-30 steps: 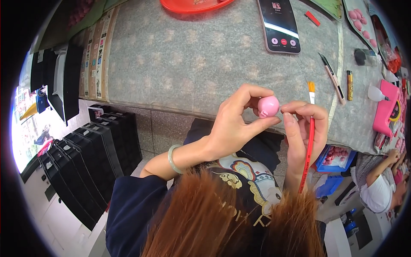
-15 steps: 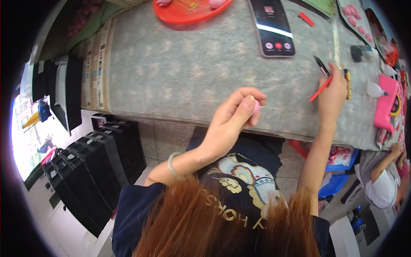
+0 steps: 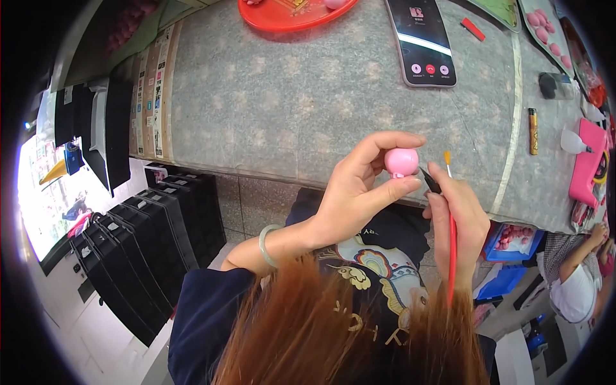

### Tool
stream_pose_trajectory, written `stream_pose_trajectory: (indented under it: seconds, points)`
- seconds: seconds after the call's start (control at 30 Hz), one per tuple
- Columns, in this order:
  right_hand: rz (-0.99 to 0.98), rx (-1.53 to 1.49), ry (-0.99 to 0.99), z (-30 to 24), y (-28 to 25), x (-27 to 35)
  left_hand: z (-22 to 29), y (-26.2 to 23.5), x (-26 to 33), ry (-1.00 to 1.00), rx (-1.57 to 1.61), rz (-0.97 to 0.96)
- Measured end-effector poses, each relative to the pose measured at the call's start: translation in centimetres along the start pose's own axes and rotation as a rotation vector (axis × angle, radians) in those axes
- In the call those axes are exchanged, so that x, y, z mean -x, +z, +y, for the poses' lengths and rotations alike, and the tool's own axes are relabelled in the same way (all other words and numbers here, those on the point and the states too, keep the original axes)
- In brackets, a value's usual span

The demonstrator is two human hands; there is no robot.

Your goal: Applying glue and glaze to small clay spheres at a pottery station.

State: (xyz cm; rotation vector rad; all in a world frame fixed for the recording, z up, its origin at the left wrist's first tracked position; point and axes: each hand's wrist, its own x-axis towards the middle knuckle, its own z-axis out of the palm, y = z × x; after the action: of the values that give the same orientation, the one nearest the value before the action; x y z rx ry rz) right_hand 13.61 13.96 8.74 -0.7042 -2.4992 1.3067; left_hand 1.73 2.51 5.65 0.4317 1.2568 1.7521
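My left hand (image 3: 359,192) pinches a small round pink piece (image 3: 401,160) between thumb and fingers, just above the near edge of the grey table (image 3: 289,109). My right hand (image 3: 457,221) sits right beside it and holds a red-handled paintbrush (image 3: 450,244) with an orange tip pointing up, plus a thin black tool whose point touches the pink piece. A pale green bangle circles my left wrist.
A phone (image 3: 423,38) with a lit screen lies at the table's far side beside a red tray (image 3: 292,13). An orange tube (image 3: 532,131), a small white dropper bottle (image 3: 573,141) and pink items lie at the right. Black trays (image 3: 147,237) are stacked below left. Another person sits at lower right.
My right hand came back from reaching out over the table at the right and now sits against the pink piece with the brush and the black tool. The left hand stayed roughly in place.
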Motion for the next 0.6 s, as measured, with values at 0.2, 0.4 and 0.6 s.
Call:
stream_pose_trajectory:
  seconds: [0.2,0.4,0.6]
  points:
    - [0.113,0.006,-0.021,-0.3,1.1,-0.2,-0.2,0.2,0.2,0.036,-0.005,0.032]
    - [0.12,0.001,-0.026,-0.4,1.5,0.2,-0.4,0.1,0.2,0.09,-0.018,0.031]
    - [0.117,-0.001,-0.052,-0.5,1.6,0.2,-0.6,0.1,0.3,0.096,0.003,0.05]
